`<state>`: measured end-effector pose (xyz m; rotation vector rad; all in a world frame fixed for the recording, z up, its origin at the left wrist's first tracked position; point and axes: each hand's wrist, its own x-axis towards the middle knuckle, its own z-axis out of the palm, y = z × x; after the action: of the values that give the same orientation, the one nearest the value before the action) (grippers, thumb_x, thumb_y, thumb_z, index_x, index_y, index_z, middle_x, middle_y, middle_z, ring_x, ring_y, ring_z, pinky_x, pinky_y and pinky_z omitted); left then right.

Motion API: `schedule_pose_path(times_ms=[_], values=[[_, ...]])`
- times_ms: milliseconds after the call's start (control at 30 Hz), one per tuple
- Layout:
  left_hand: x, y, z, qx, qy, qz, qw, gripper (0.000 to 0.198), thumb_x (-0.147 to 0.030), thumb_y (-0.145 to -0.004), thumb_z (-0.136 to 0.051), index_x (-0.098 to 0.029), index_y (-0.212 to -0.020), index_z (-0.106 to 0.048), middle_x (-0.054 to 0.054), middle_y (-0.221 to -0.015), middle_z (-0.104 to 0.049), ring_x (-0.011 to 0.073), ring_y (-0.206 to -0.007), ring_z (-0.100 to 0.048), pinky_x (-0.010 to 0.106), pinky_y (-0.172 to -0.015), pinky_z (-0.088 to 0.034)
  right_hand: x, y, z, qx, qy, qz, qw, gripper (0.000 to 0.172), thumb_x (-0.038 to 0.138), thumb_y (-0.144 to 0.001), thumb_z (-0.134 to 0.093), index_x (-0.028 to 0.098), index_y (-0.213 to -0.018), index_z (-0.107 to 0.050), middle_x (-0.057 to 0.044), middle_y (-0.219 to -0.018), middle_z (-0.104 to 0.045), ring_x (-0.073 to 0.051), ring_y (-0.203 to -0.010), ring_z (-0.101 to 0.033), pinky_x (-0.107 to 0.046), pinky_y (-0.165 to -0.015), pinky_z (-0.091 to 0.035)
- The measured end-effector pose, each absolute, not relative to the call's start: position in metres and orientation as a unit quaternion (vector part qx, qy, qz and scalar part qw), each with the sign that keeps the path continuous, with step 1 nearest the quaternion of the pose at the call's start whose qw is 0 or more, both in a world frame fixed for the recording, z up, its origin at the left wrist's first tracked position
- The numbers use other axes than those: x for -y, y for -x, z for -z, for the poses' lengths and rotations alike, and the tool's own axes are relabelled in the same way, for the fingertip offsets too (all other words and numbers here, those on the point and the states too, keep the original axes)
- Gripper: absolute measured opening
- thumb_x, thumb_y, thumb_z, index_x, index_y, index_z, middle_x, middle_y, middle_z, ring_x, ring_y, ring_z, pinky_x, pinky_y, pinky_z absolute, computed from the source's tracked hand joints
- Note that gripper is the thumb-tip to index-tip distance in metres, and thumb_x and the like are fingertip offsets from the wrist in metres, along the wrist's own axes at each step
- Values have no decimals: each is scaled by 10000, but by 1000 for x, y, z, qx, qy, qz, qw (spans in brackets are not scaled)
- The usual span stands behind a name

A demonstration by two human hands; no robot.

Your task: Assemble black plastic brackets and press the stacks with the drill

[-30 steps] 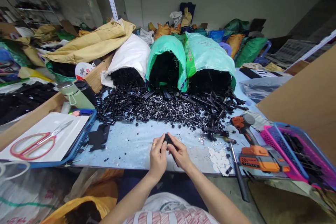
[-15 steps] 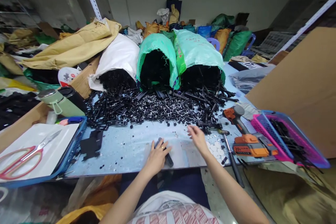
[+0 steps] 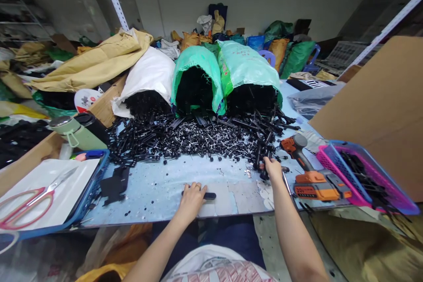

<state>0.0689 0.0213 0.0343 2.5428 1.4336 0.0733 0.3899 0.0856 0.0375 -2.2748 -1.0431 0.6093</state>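
My left hand (image 3: 192, 198) is closed over a narrow black plastic part (image 3: 210, 195) near the table's front edge; one rounded end shows past the fingers. My right hand (image 3: 272, 168) reaches to the right end of the pile, its fingers closed around black plastic parts (image 3: 263, 158) there. Which piece it grips is partly hidden. Beside that hand lies a hammer (image 3: 286, 180), partly covered by the forearm. Small black-headed pins with metal shanks (image 3: 211, 139) are heaped across the middle of the table.
Three sacks, one white (image 3: 150, 70) and two green (image 3: 198, 59), spill black parts. An orange cordless drill (image 3: 313, 185) and a pink-and-blue basket (image 3: 393, 189) stand at right. Red-handled scissors (image 3: 36, 200) lie on the left tray. White discs (image 3: 267, 191) lie by my right forearm.
My right hand has moved right and forward into the black parts and closed there. The part under my left hand has turned from slanting to nearly sideways.
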Motion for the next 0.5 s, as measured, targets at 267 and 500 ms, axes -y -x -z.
schedule_pose_path(times_ms=[267, 500], values=[[-32, -72, -20, -459, -862, -65, 205, 320, -209, -833, -398, -198, -1142, -480, 73, -980, -545, 213, -943, -467, 334, -795, -359, -32, -322, -51, 815, 487, -299, 96, 281, 441, -795, -484, 224, -958, -552, -32, -873, -620, -187, -783, -570, -259, -677, -396], [-36, -79, -25, -441, -869, -61, 216, 398, -183, -807, -387, -215, -1202, -425, 70, -1036, -525, 219, -990, -451, 339, -829, -355, -14, -297, -33, 877, 435, -199, -46, 365, 529, -827, -402, 214, -937, -552, -46, -789, -629, -198, -704, -590, -249, -598, -355]])
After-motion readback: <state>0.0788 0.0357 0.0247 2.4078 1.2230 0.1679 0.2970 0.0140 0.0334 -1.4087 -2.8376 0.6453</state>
